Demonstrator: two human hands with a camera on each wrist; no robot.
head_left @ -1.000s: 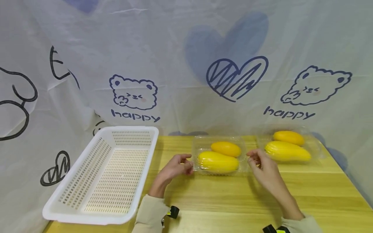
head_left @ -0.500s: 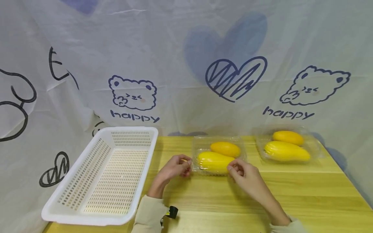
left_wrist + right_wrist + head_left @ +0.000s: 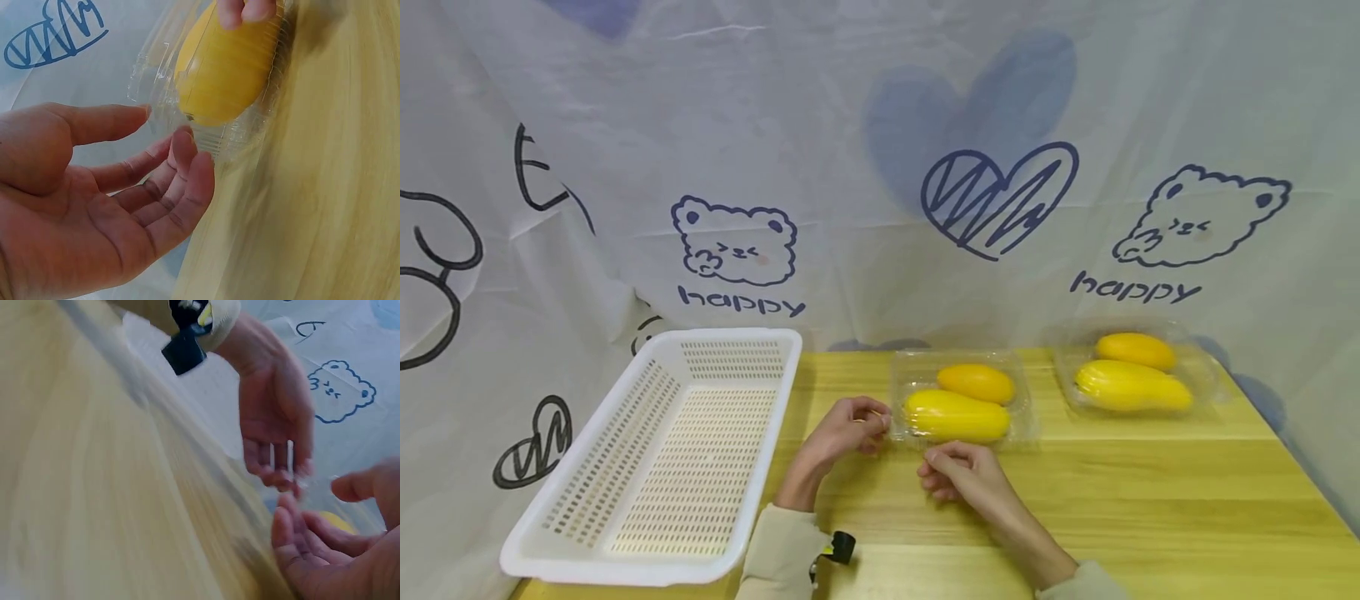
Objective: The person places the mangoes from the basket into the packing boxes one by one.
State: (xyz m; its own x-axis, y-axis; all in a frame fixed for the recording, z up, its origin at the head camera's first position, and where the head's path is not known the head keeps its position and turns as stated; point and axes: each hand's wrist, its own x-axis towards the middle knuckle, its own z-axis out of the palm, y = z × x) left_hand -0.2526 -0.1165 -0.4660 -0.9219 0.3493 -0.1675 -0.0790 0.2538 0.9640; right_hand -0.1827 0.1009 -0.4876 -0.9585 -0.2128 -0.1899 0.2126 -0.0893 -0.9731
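Note:
A clear plastic clamshell box (image 3: pixel 1022 367) sits on the wooden table. In it lie a long yellow fruit (image 3: pixel 957 417) and a shorter orange-yellow oval fruit (image 3: pixel 976 383). My left hand (image 3: pixel 844 432) is at the box's left side, fingers bent; in the left wrist view, thumb (image 3: pixel 112 124) and fingertips stand apart right at the box's edge. Just in front of the box is my right hand (image 3: pixel 966 477), its fingers loosely curled and holding nothing. In the right wrist view both hands come close together, the right hand (image 3: pixel 350 550) nearest the camera.
To the left stands a white perforated plastic basket (image 3: pixel 797 358). A second clear box (image 3: pixel 1213 379) holds two more yellow fruits at the back right. Behind the table (image 3: pixel 1150 517) hangs a pale cloth (image 3: pixel 850 167) printed with bears and hearts.
My right hand has moved leftward and nearer, from the box's right side to its front. The left hand stays by the left side, and the box has hardly shifted.

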